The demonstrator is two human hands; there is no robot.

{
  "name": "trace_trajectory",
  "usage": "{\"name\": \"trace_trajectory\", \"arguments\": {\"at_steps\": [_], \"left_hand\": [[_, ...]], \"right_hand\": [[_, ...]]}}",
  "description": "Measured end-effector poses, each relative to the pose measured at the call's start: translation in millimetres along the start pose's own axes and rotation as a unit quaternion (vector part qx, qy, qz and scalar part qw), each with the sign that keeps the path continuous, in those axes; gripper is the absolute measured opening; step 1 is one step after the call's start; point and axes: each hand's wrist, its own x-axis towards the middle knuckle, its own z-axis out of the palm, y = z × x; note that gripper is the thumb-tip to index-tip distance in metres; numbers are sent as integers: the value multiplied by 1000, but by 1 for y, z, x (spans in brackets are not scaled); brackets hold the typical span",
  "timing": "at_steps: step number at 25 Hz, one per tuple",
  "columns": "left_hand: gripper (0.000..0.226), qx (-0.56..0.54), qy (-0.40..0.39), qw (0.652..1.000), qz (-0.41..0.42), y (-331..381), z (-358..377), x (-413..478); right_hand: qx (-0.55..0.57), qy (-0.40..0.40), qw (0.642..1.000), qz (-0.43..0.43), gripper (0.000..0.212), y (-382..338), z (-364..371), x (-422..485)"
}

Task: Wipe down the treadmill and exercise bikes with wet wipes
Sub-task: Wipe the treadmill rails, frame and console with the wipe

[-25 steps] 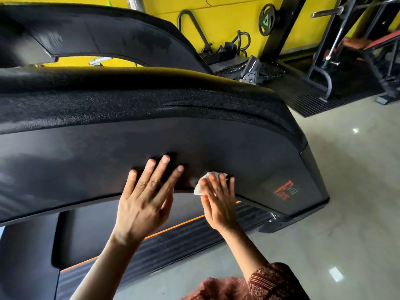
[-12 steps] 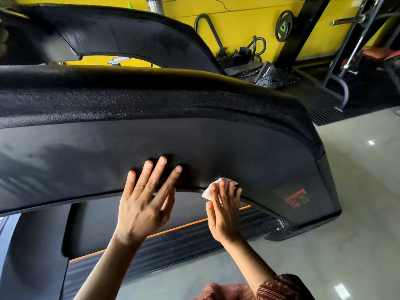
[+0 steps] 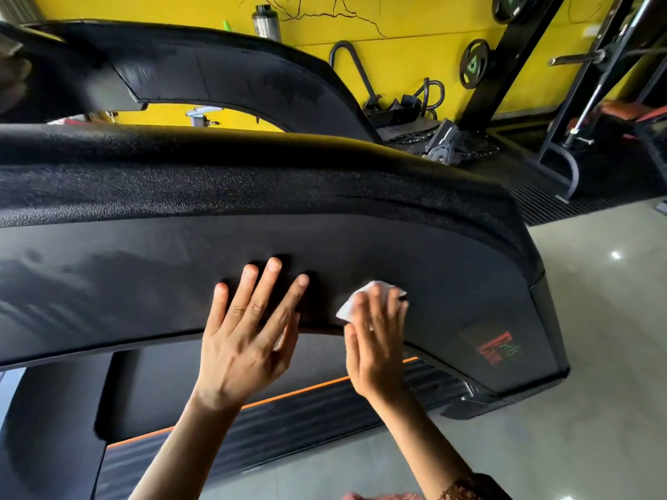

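White wet wipe (image 3: 361, 299) pressed to the smooth black flank of the treadmill (image 3: 451, 268), just above its curved lower edge and left of the red-and-green logo (image 3: 496, 350). Pinned there under the straight fingers of the right hand (image 3: 375, 348), grip spread flat rather than curled, nothing pinched. Left hand (image 3: 245, 341) just beside it, fingers splayed on the same flank, grip apart and holding nothing, apparently bracing.

Judged to be mid-wipe along the flank. Best done with even pressure through the whole palm, in overlapping passes toward the logo end, then along the lower edge and up over the pebbled top rail (image 3: 252, 185); worth refolding to a clean face once soiled.

Below, orange stripe (image 3: 288, 393) on the deck. Beyond, pale glossy floor (image 3: 595, 355), yellow wall (image 3: 397, 48), hung weight plate (image 3: 473, 63).
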Motion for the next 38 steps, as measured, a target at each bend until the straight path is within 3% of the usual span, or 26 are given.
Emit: {"name": "trace_trajectory", "arguments": {"at_steps": [2, 4, 7, 9, 12, 14, 16, 18, 19, 20, 22, 24, 25, 27, 29, 31, 33, 35, 36, 38], "left_hand": [[51, -2, 2, 1000, 12, -1, 1, 8], [50, -3, 3, 1000, 10, 0, 1, 14], [49, 3, 14, 1000, 1, 5, 2, 20], [49, 6, 13, 1000, -3, 7, 3, 21], [49, 9, 11, 1000, -3, 9, 4, 23], [49, 10, 10, 1000, -3, 9, 4, 23], [52, 15, 16, 1000, 1, 8, 5, 22], [55, 23, 17, 1000, 14, 4, 4, 22], [55, 27, 18, 999, 21, 1, 3, 21], [55, 31, 20, 999, 25, -1, 2, 20], [54, 36, 27, 999, 28, -5, 1, 17], [54, 40, 37, 998, 30, -8, -1, 14], [54, 44, 41, 998, 31, -11, -1, 13], [56, 60, 51, 996, 31, -21, -6, 8], [58, 86, 62, 994, 28, -33, -10, 0], [64, 114, 67, 991, 26, -47, -16, -9], [69, 125, 63, 990, 21, -57, -20, -16], [69, 124, 57, 991, 7, -64, -25, -22], [68, 124, 55, 991, 1, -67, -28, -26], [68, 123, 56, 991, -11, -77, -33, -31]], "right_hand": [[7, -19, 996, -86, 48, -10, -6, 25], [-10, 4, 997, -77, 46, -3, -16, 62], [19, 88, 987, 134, 46, 25, -18, 62], [100, 131, 942, 292, 51, 37, -17, 40], [167, 166, 899, 369, 51, 33, -18, 44], [165, 148, 924, 313, 51, 12, -20, 67], [122, 101, 976, 152, 51, -12, -15, 71], [57, 71, 996, 3, 50, -6, -8, 64], [38, 80, 996, -8, 50, 8, -7, 62], [39, 102, 993, 44, 50, 18, -9, 60], [103, 158, 953, 236, 50, 20, -14, 66], [150, 167, 924, 310, 51, -9, -12, 76], [146, 149, 937, 280, 51, -26, -8, 77], [101, 84, 984, 119, 51, -46, 2, 64], [41, 28, 999, -3, 50, -34, 12, 32], [19, 22, 999, 36, 48, -25, 15, 10], [58, 65, 978, 192, 52, -43, 12, 24], [105, 91, 956, 260, 52, -81, 10, 62], [111, 87, 964, 226, 53, -101, 10, 77], [67, 50, 995, 61, 53, -126, 18, 81]]}}
